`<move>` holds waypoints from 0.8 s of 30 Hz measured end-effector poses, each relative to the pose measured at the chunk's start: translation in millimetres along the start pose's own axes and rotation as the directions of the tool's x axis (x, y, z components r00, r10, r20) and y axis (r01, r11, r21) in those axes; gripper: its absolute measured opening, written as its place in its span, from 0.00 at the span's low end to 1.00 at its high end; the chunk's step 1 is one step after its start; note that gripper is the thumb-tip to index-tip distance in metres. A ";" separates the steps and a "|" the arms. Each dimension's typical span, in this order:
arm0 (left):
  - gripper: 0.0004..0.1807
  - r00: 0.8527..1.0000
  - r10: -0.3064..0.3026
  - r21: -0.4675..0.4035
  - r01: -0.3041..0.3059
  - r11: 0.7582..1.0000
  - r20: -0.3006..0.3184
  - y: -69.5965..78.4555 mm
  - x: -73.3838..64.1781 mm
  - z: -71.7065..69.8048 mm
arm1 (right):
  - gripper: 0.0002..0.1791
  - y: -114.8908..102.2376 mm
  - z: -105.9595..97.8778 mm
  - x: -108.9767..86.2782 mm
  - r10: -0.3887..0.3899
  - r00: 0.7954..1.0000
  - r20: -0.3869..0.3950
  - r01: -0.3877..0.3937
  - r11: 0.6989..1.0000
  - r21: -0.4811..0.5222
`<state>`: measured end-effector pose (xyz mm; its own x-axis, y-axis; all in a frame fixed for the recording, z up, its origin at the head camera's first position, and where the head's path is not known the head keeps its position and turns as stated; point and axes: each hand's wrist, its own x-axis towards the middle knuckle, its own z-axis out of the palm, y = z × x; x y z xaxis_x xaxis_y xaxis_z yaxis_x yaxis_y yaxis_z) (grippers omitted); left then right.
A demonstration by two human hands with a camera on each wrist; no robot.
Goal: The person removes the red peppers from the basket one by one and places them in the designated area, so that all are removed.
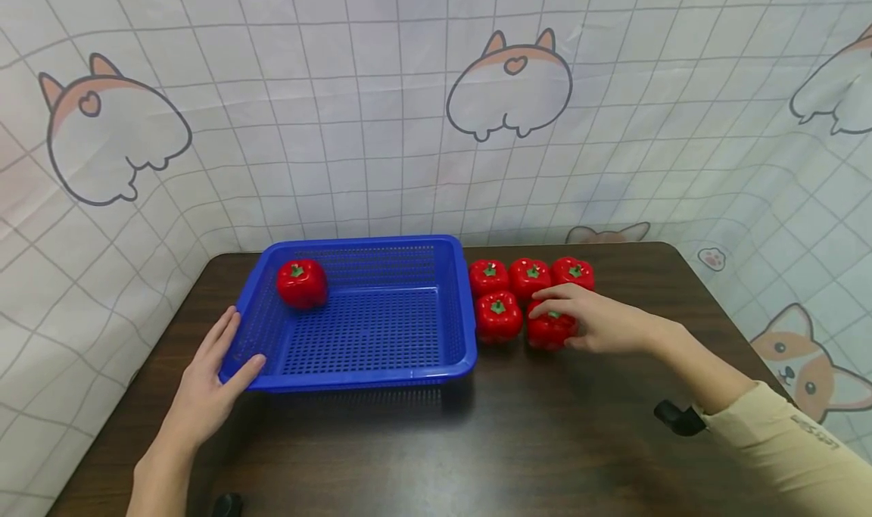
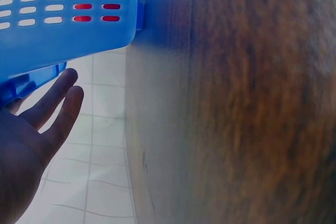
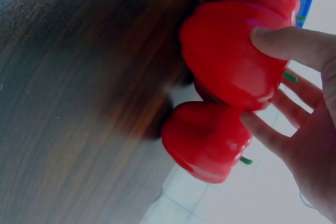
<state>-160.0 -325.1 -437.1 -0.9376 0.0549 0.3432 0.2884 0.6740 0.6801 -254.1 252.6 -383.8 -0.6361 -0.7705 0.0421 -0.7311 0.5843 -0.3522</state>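
Note:
A blue plastic basket (image 1: 462,313) with perforated walls stands on the table, one red bell pepper (image 1: 306,286) in its back left corner. At its left front corner my left hand (image 1: 200,388) touches the rim with fingers spread and extended. Right of the basket, several more red bell peppers sit in two rows. My right hand (image 1: 602,322) is at the front right bell pepper (image 1: 545,337), its fingers and thumb curved around the sides. In the right wrist view the thumb lies against that bell pepper (image 3: 226,51), and another bell pepper (image 3: 202,140) stands beside it.
The dark wooden table (image 1: 422,449) is bordered by a white gridded cloth (image 1: 402,138) with cartoon corgis. Beside the gripped pepper stands a front-row pepper (image 1: 499,319), close to the basket's right wall. Behind are back-row peppers (image 1: 489,276). A black strap piece (image 1: 680,418) hangs near the right wrist.

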 end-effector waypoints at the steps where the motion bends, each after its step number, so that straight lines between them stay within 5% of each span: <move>1: 0.42 1.000 -0.002 -0.001 0.002 1.000 0.001 -0.2 0.0 0.0 | 0.32 0.3 0.3 0.3 -0.004 1.000 -0.004 0.004 1.000 -0.005; 18: 0.42 1.000 -0.018 -0.014 0.018 1.000 0.007 0.3 0.5 0.0 | 0.36 8.1 3.3 5.0 0.003 0.999 -0.048 -0.004 1.000 -0.006; 24: 0.42 1.000 -0.014 -0.021 0.014 1.000 0.009 -0.5 0.4 0.0 | 0.41 5.3 -2.2 6.1 0.063 0.997 -0.054 -0.062 0.998 0.006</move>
<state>-160.5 -325.4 -437.3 -0.9433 0.0521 0.3278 0.2791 0.6592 0.6982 -262.4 251.5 -383.4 -0.6930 -0.7175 0.0701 -0.6883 0.6297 -0.3600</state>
